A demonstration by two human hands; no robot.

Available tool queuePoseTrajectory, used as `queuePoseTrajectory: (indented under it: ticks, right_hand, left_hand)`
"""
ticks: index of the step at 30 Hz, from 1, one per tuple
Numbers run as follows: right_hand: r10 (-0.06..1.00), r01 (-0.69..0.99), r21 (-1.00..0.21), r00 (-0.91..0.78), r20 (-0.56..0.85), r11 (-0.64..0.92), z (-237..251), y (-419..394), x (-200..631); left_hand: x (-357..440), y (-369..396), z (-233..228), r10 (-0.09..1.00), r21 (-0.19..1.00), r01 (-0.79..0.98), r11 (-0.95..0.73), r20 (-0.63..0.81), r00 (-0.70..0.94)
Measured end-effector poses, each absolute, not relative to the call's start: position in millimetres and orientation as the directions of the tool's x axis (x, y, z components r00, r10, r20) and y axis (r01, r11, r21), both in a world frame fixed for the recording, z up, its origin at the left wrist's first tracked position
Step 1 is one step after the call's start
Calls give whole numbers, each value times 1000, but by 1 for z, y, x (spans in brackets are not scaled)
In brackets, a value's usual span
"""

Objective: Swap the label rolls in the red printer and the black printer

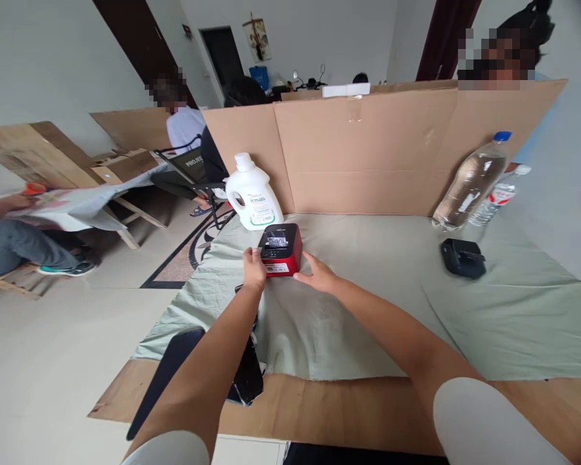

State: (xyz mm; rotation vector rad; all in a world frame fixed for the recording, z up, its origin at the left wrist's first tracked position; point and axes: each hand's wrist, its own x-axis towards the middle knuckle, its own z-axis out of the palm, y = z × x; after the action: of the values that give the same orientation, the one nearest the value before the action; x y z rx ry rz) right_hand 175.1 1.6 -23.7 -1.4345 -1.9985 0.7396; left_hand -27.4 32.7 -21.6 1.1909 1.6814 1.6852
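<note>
A small red and black box-shaped device (281,249) sits on the pale green cloth (368,303) that covers the table. My left hand (254,269) touches its near left corner, fingers curled against the side. My right hand (317,273) rests on the cloth at its near right corner, fingers spread and just touching it. Both arms reach forward from the bottom of the view. Neither hand lifts the device.
A white jug (252,194) stands just behind the device. Two clear plastic bottles (472,184) lean at the back right, near a small black device (462,258). A cardboard wall (368,155) closes the far side. A black object (244,378) lies under my left arm. Other people sit left and behind.
</note>
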Motion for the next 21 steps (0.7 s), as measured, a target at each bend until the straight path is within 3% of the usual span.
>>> queuePoseTrajectory:
  ticks: [3, 5, 6, 9, 12, 15, 21]
  right_hand:
    - [983, 824, -543, -90, 159, 163, -14, -3, 254]
    - [976, 874, -486, 96, 195, 12, -4, -5, 322]
    - [948, 917, -382, 215, 236, -113, 1, -7, 357]
    - [842, 885, -166, 464, 273, -434, 11, -20, 452]
    - [766, 769, -152, 636, 92, -620, 11, -42, 509]
    - [751, 727, -208, 658, -57, -654, 2, -65, 527]
    - [764, 732, -289, 645, 0, -617, -8, -98, 513]
  left_hand:
    - [-2, 5, -11, 682, 809, 562, -169, 508, -526]
    - [29, -17, -8, 691, 677, 664, -317, 644, -327]
    - [47, -28, -8, 728, 627, 672, -393, 659, -189]
    - [106, -57, -14, 841, 546, 670, -502, 490, 231]
    - [152, -78, -29, 867, 441, 747, -497, 213, 451]
    - [171, -95, -43, 819, 319, 766, -558, 64, 570]
    - [156, -126, -54, 711, 229, 691, -686, 4, 704]
